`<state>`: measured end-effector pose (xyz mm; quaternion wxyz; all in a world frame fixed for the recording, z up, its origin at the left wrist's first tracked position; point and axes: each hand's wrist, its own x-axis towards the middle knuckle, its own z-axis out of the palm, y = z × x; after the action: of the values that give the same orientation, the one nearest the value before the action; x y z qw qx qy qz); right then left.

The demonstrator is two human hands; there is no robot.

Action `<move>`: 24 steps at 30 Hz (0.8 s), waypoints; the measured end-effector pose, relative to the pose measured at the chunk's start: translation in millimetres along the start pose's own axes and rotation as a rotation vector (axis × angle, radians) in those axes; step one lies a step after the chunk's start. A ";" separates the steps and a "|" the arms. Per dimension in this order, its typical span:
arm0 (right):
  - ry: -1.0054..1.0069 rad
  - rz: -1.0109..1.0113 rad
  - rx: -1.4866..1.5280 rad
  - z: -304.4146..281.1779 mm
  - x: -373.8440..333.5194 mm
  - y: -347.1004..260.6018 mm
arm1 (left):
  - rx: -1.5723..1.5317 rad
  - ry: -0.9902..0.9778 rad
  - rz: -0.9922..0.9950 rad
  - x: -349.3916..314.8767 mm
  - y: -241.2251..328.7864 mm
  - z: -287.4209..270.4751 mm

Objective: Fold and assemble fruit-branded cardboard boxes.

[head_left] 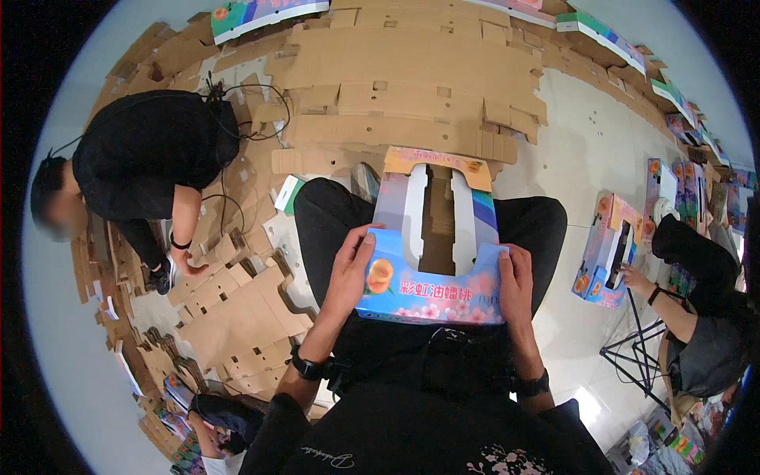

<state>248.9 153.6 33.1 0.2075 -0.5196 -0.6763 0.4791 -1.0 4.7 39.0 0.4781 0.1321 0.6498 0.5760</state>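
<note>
A printed cardboard fruit box (pixel 431 297), blue and pink with a peach picture and blossoms, rests across my lap. Its top is partly open: white side flaps flank a long gap that shows brown board inside. At the far end, an orange-and-pink end panel stands up. My left hand (pixel 351 265) grips the near left corner, thumb on top of the blue flap. The near right corner is held by my right hand (pixel 516 277), with its thumb over the edge. Part of the fingers on both hands is hidden by the box sides.
Flat brown cardboard sheets (pixel 396 59) cover the floor ahead, and more cardboard (pixel 245 317) lies left. A person in black (pixel 158 150) bends over there. On the right, another person's hand (pixel 637 281) touches a similar box (pixel 599 253) near a black-legged stand (pixel 633 348).
</note>
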 end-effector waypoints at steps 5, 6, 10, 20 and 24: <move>0.016 0.053 0.051 -0.6 -3.9 0.0 | -0.030 -0.015 -0.032 2.2 -10.6 -5.4; 0.016 0.041 0.063 -0.3 -3.8 0.5 | 0.061 -0.007 0.061 4.6 -14.1 -6.6; 0.033 0.037 0.056 1.7 -0.7 5.5 | 0.257 0.021 0.137 11.3 -26.2 -10.9; -0.049 0.093 -0.026 4.9 13.5 30.4 | 0.156 0.040 -0.059 21.0 -30.4 -8.6; -0.064 0.167 -0.001 8.0 17.8 39.6 | 0.147 0.053 -0.145 22.2 -26.7 -7.5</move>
<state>256.0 166.2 -8.6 0.1451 -0.5587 -0.6372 0.5107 -7.9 8.0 4.3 0.4900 0.1043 0.7106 0.4941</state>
